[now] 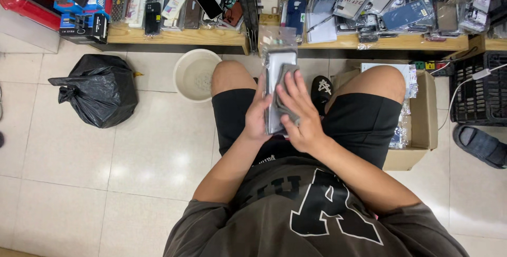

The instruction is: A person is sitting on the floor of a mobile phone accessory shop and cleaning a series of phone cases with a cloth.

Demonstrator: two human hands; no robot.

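I sit with my knees apart and hold a phone case in a clear plastic sleeve [273, 66] upright over my lap. My left hand [257, 117] grips its left edge from behind. My right hand [297, 114] presses a grey cloth [285, 80] flat against the front of the sleeve, fingers spread over it. The lower part of the sleeve is hidden behind both hands.
A beige bucket [196, 75] and a tied black rubbish bag [99, 90] stand on the tiled floor to my left. A cardboard box [424, 125] with more packaged cases is at my right knee. Wooden shelves [174, 36] of packaged cases run ahead. A black crate [480, 93] and a sandal [480, 145] lie far right.
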